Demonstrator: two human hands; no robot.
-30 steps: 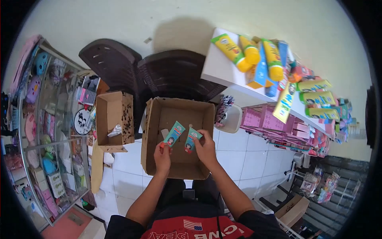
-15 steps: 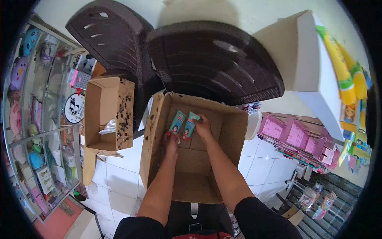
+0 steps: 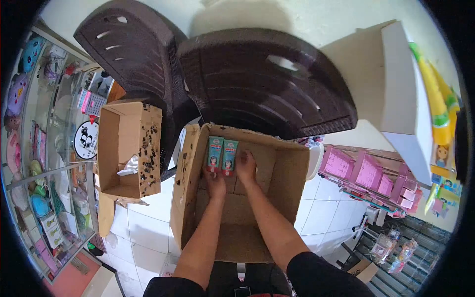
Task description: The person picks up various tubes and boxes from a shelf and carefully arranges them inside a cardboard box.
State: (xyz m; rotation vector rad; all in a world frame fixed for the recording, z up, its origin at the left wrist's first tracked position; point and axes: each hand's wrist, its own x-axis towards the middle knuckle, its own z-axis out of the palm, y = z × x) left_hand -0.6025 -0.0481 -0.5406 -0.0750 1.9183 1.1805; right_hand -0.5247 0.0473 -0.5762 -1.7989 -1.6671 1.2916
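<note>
Two teal squeeze tubes, a left tube point(image 3: 214, 151) and a right tube point(image 3: 229, 154), lie side by side in the far left part of an open cardboard box point(image 3: 237, 255). Each has a red lower end and a small printed figure. My left hand point(image 3: 215, 185) has its fingers closed about the red end of the left tube. Just right of the right tube, my right hand point(image 3: 246, 169) is loosely bent with its fingers apart, holding nothing that I can see.
The box stands against a dark plastic chair point(image 3: 267, 79). A smaller cardboard box point(image 3: 151, 148) with a white scrap point(image 3: 129, 166) inside is to the left. A glass display case point(image 3: 49, 163) lines the left side; pink baskets point(image 3: 363, 171) stand at right.
The two tubes, tilted and in both hands before, now lie straight and together toward the box's far left corner. My right hand has come off the right tube.
</note>
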